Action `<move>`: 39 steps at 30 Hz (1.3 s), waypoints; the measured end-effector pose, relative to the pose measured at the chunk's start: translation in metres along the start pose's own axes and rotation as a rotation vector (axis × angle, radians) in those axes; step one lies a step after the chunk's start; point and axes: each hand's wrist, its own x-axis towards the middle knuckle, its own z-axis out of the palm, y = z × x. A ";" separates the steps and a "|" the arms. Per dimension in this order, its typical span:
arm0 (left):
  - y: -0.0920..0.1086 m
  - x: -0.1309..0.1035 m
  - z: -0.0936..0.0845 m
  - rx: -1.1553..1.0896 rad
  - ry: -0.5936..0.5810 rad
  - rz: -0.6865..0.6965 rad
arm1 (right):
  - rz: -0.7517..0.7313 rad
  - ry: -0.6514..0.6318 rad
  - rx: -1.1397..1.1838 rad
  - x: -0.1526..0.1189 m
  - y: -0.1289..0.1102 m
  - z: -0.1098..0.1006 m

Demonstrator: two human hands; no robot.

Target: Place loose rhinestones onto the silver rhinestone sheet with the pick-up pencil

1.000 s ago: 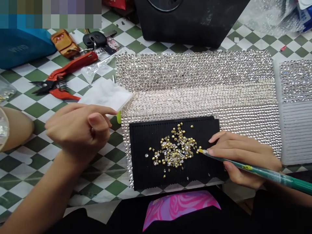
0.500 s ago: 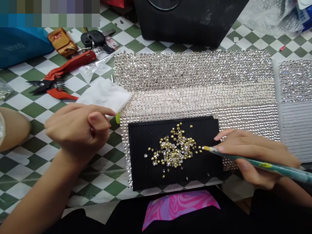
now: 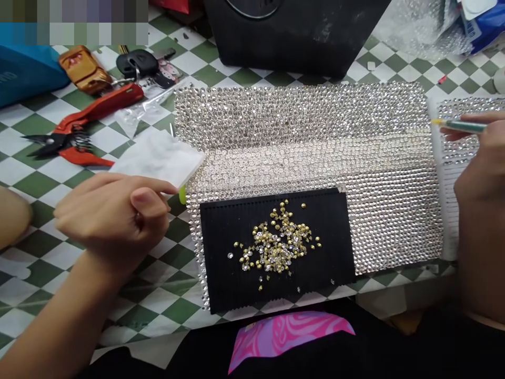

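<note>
My right hand (image 3: 483, 168) is closed around a green pencil-like picker with a yellow tip (image 3: 460, 125). Its tip is over the left edge of a partly filled rhinestone sheet (image 3: 450, 158) at far right; contact cannot be told. At left, my left hand (image 3: 114, 213) is curled into a loose fist, its inside hidden, the index finger reaching to a white folded tissue (image 3: 155, 158). A black ridged tray (image 3: 224, 284) between the hands carries a pile of loose gold-backed rhinestones (image 3: 278, 247). Beneath the tray lies a large rhinestone-covered sheet (image 3: 300, 113).
Red-handled pruning shears (image 3: 84, 129) and keys (image 3: 138, 64) lie at upper left, beside a blue bag (image 3: 27, 79). A black container (image 3: 284, 42) stands at the back. Bubble wrap (image 3: 422, 31) is at upper right. A pink-purple patterned piece (image 3: 292, 337) is at the front edge.
My right hand has moved from the tray's stones to the upper right with the picker, over the far sheet. The left hand keeps its pose. The whole view has shifted slightly.
</note>
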 end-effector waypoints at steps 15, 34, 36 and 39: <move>-0.002 -0.002 -0.001 0.023 -0.018 -0.022 | -0.126 -0.081 -0.031 -0.008 0.012 0.005; -0.001 -0.002 0.001 0.027 -0.020 0.005 | -0.116 -0.071 0.020 -0.007 0.011 0.008; -0.001 -0.001 0.000 0.027 -0.017 -0.001 | -0.113 -0.081 0.004 -0.008 0.010 0.007; 0.000 -0.001 -0.001 0.021 -0.019 0.002 | -0.121 -0.080 -0.007 -0.007 0.011 0.005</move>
